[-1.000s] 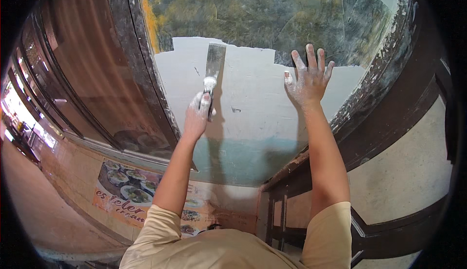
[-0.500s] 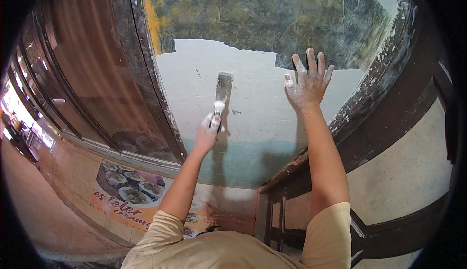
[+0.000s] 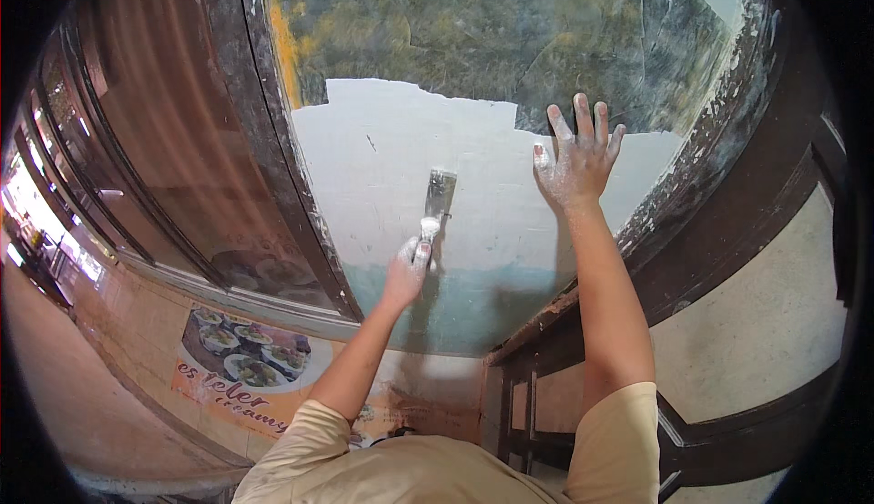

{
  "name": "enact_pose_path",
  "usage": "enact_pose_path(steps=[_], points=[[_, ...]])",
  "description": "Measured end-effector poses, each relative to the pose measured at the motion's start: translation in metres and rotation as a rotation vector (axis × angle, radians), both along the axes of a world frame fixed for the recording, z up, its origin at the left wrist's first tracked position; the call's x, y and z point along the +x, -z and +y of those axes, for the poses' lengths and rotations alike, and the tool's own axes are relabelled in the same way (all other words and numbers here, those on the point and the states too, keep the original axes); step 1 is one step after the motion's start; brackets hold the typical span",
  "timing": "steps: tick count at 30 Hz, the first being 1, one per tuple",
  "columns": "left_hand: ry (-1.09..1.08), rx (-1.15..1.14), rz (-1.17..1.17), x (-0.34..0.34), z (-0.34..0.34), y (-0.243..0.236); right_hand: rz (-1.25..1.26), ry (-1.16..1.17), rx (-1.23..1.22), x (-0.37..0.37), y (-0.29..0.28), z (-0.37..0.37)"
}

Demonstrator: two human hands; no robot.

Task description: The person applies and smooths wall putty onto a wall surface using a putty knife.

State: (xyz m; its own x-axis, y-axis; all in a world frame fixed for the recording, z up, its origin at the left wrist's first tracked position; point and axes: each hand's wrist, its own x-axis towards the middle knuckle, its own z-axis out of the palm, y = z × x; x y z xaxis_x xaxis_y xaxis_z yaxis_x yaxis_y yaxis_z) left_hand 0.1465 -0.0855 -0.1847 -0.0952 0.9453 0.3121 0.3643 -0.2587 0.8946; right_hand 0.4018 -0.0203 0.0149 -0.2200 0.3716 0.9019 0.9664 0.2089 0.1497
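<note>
My left hand [image 3: 409,269] is wrapped round the handle of a putty knife [image 3: 440,196], whose wide metal blade lies against the white-coated part of the wall [image 3: 364,185]. White filler clings to the knife near the base of its blade and to my fingers. Fingers spread, my right hand [image 3: 581,162] rests on the wall at the upper edge of the white coat and holds nothing. Above that ragged edge the wall shows a mottled dark green-grey surface [image 3: 473,30]; below, the white fades into a pale blue-green band [image 3: 464,313].
Dark wooden frames flank the panel, the left post [image 3: 264,131] and the right one [image 3: 719,167] spotted with white. Glazed panes [image 3: 164,122] stand at the left. Lower left, a banner with food pictures [image 3: 246,367] lies beneath them. Dark-framed pale panels [image 3: 756,322] are on the right.
My left hand and the putty knife have moved down and slightly right across the white coat. My right hand has kept its place on the wall.
</note>
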Motion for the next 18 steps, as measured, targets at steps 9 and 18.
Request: enact_pose_path(steps=[9,18], points=[[-0.019,0.131,0.037,-0.008,0.019,-0.038,-0.005,-0.005,0.010,-0.003,-0.003,-0.002],[0.043,-0.062,-0.038,0.004,-0.018,0.063,-0.014,-0.011,0.026,0.000,-0.003,-0.002]])
